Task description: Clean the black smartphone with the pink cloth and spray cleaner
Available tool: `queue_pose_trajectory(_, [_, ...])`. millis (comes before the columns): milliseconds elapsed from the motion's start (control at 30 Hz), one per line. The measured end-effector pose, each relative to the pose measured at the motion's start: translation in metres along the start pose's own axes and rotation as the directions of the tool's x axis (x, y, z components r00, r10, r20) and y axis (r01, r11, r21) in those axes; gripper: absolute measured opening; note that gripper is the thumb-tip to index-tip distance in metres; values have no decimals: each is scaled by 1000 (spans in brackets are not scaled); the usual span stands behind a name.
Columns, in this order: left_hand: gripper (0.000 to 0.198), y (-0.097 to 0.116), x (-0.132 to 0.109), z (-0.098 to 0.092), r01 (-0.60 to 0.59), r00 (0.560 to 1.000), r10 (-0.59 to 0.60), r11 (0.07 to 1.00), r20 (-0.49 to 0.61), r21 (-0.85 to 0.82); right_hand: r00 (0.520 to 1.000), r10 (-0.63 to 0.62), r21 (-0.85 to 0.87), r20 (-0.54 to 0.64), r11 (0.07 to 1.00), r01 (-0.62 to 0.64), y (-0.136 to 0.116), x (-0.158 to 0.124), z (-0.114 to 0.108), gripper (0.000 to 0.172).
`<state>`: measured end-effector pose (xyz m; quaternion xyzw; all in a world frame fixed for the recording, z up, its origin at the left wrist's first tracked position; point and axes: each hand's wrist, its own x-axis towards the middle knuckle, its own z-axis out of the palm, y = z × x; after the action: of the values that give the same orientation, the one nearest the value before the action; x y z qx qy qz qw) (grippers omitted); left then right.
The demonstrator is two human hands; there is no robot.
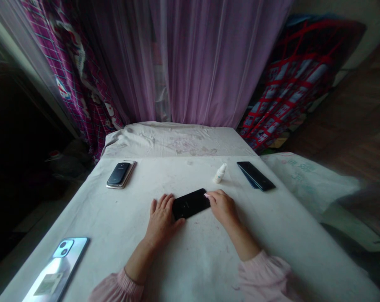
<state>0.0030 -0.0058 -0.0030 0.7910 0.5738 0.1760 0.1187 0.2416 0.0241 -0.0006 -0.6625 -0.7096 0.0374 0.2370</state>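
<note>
We have a black smartphone (pixel 190 204) lying face down, it seems, at the centre of everything here, tilted slightly across a white cloth-covered table (pixel 281 239). Our left hand (pixel 161 220) lies open and flat just beside the phone's left end, its thumb reaching toward the lower edge. Our right hand (pixel 223 207) is also open and relaxed, its fingertips (pixel 207 195) resting on the phone's right end. Neither hand closes around the phone; placed at opposite ends, they look set to steady it against sliding.

Beyond the phone and to its left, a dark phone (pixel 119 174) sits on a gold-edged phone (pixel 128 172). Straight beyond it stands a small white dropper bottle (pixel 220 173), and farther right a black phone (pixel 256 175) overlaps a blue phone (pixel 248 181). Stacked like this, each pair seems kept together and out of the hands' way. Nearer us and well left of the phone, a pale blue dual-camera phone (pixel 56 268) lies back up, probably set aside.
</note>
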Motion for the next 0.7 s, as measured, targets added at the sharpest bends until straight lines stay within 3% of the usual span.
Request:
queue_pose_trajectory(200, [59,1,0,0,10,1000,-10,1000,-21,9,998,51,-95,45,994,-47,-10,26,2,23])
queue_pose_trajectory(567, [59,3,0,-4,11,1000,-11,1000,-1,-1,986,101,-137,135,987,-82,2,-28,-27,21])
queue_pose_trajectory(700, [60,5,1,-5,26,1000,-26,1000,16,10,996,-1,-99,91,995,10,-6,-30,-23,24])
